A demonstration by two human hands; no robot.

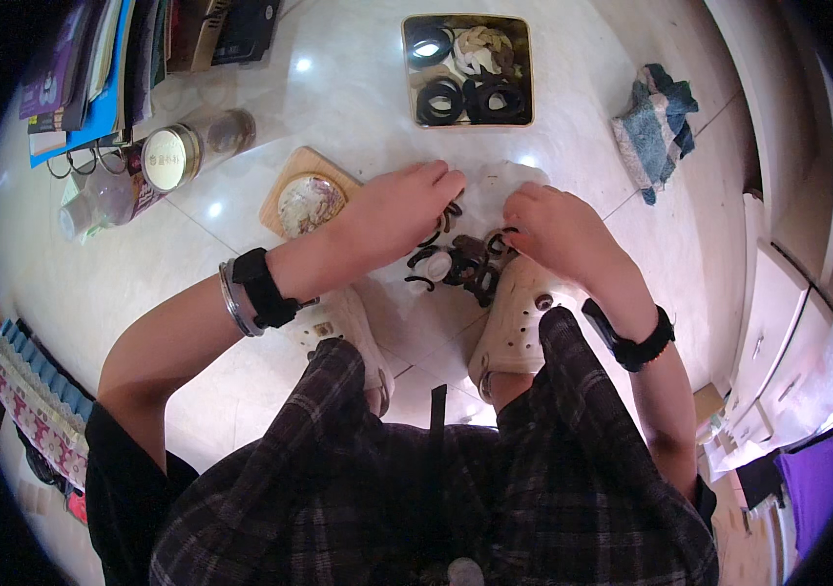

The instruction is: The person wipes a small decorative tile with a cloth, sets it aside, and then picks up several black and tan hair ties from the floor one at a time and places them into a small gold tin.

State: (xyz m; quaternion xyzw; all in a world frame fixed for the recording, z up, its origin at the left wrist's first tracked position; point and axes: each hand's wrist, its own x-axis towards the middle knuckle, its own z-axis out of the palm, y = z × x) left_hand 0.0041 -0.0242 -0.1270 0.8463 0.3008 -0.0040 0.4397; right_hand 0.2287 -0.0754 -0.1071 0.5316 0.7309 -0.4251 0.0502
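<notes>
Both my hands are low over the tiled floor, above a small pile of dark and brown hair ties [469,265] with a round white piece [434,265] in it. My left hand [427,201] has its fingers bent down over dark ties at the pile's upper left; its fingertips are partly hidden. My right hand [545,223] is at the pile's upper right, thumb and fingers on a dark hair tie [504,236]. A crumpled translucent plastic bag [508,179] lies between and beyond the hands. Farther off stands an open square box [531,73] holding black coils and a braided beige band [486,51].
Left of my left hand, a round patterned object [308,204] sits on a wooden board [299,161]. Beyond are a lidded jar [170,157], a plastic bottle [105,201] and upright books [105,80]. A patterned cloth [654,132] lies at right, near white drawers [768,322]. My clogs [526,315] flank the pile.
</notes>
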